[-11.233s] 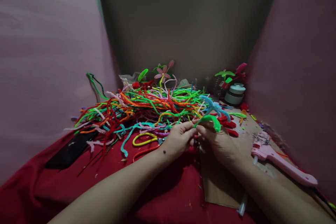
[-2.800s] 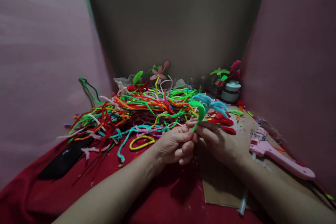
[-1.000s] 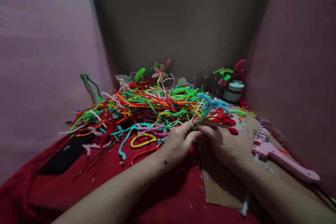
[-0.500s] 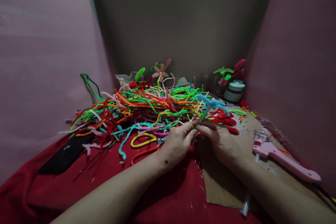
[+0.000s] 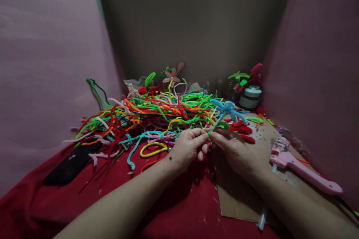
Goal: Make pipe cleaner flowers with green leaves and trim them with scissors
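Observation:
A light blue pipe-cleaner flower stands up from between my two hands, its stem leaning to the right. My right hand pinches the stem low down, with a green leaf showing just above the fingers. My left hand is closed on the green lower end of the same stem, thumb and forefinger together. Beyond the hands spreads a large heap of coloured pipe cleaners. Scissors with a yellow and an orange handle lie partly behind my left wrist.
A pink glue gun with a clear glue stick lies on the cardboard at right. Red pipe-cleaner pieces and a lidded jar are farther back. A black flat object rests on the red cloth at left.
The flower has turned, so more of its petals face me and a green leaf shows at its stem. My left hand has shifted slightly left, its lower fingers now visible.

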A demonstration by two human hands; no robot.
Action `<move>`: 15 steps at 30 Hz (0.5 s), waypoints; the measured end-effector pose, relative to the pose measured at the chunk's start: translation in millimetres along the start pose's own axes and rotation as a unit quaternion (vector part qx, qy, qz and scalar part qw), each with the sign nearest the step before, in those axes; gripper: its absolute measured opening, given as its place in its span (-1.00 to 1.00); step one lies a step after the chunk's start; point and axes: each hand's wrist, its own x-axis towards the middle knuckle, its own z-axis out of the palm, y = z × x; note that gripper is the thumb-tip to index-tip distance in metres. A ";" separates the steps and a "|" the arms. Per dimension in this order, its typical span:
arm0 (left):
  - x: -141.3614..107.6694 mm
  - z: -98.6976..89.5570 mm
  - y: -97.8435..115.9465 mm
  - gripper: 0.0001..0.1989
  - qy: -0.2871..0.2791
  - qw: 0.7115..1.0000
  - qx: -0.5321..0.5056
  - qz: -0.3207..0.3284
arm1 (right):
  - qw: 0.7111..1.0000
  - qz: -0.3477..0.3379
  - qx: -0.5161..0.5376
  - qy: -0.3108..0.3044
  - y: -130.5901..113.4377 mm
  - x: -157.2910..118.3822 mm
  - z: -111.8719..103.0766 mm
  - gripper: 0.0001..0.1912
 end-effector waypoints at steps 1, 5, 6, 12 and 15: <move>0.2 -0.6 -1.1 -0.75 -0.007 1.000 -0.018 -0.005 | 1.000 -0.006 0.003 0.003 1.3 -0.1 -0.9 -0.83; 1.0 -1.1 -5.6 -0.76 -0.037 0.993 -0.105 -0.026 | 0.999 -0.014 0.028 0.026 8.8 1.2 -5.8 -0.76; 1.2 -1.1 -6.3 -0.77 -0.051 0.989 -0.132 -0.032 | 0.999 -0.013 0.038 0.034 10.6 1.9 -7.0 -0.75; 1.9 -3.9 -6.3 -0.82 -0.164 0.948 -0.263 -0.072 | 0.998 0.001 0.052 0.017 12.1 4.1 -10.4 -0.71; 1.2 -5.7 -6.6 -0.86 -0.190 0.934 -0.288 -0.093 | 0.999 0.001 0.052 -0.002 8.0 3.7 -7.9 -0.74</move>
